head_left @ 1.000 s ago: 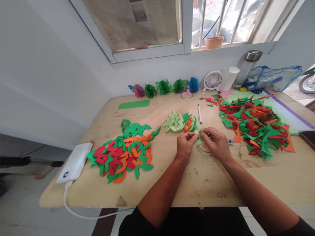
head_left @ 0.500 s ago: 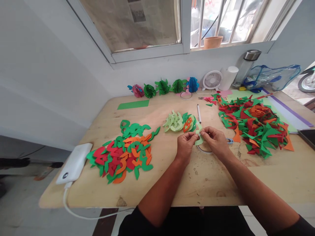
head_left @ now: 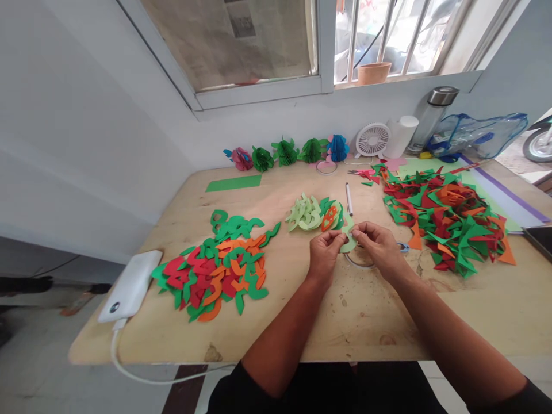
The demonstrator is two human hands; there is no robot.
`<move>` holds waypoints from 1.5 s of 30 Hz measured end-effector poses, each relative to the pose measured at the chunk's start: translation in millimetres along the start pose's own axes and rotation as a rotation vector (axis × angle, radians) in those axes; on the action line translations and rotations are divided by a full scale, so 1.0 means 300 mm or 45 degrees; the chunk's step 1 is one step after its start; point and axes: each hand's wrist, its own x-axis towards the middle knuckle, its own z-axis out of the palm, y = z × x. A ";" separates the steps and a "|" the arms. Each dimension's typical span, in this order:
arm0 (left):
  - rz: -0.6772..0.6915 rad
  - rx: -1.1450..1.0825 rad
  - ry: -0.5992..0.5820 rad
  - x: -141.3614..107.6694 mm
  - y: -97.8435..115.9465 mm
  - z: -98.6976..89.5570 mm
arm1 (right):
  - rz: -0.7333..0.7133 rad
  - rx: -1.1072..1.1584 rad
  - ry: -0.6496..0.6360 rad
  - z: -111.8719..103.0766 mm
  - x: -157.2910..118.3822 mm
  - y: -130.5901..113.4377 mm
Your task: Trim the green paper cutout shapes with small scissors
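Between my two hands is a light green paper cutout (head_left: 347, 244), pinched at both sides. My left hand (head_left: 325, 253) is closed on its left edge, and my right hand (head_left: 376, 244) grips its right side with thumb and fingers. Just beyond the hands lies a small heap of pale green paper cutouts (head_left: 304, 211), next to darker green ones with an orange cutout (head_left: 329, 218). Partly hidden under my right hand are a thin ring-shaped band (head_left: 359, 263) and a pale blue scissors handle (head_left: 403, 247).
A pile of green, red and orange cutouts (head_left: 224, 264) lies left; paper scraps (head_left: 448, 213) are heaped right. Behind stand folded paper figures (head_left: 286, 152), a small fan (head_left: 372, 140) and a glass bottle (head_left: 431, 123). A pen (head_left: 349, 199) and a white power bank (head_left: 130, 287) lie on the table.
Both hands stay almost in place with the light green cutout. The cutout has shifted and turned slightly between the fingers, and the right fingertips have moved a little.
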 end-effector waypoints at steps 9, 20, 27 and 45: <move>-0.010 0.012 -0.017 -0.010 0.020 0.005 | -0.116 -0.171 0.034 -0.004 0.002 0.028; -0.001 -0.023 -0.106 0.000 -0.005 -0.004 | -0.165 -0.267 0.084 -0.007 0.003 0.035; 0.054 0.032 -0.145 0.003 -0.015 -0.011 | -0.225 -0.341 0.090 -0.005 -0.001 0.030; 0.111 0.044 -0.131 -0.003 0.001 -0.008 | -0.306 -0.427 0.123 0.004 -0.016 0.011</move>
